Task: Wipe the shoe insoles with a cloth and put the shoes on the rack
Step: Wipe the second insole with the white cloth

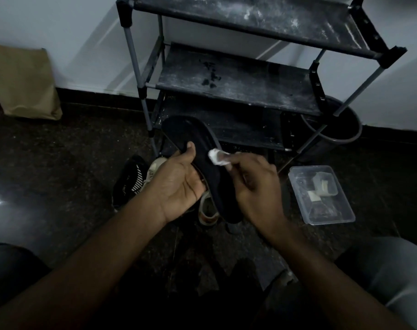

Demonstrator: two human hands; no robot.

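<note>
The rack [236, 82] stands against the wall with dusty shelves. Just in front of it, your left hand [179, 184] holds the dark insole [202, 148], grip closed on its edge. Your right hand [257, 186] pinches a white cloth [216, 157] against the insole. Shoes [133, 179] lie on the floor below the rack, left of a clear box [322, 194].

A brown paper bag [24, 82] leans on the wall. A clear box [322, 194] lies far right of the bag, a dark bucket [331, 125] behind it.
</note>
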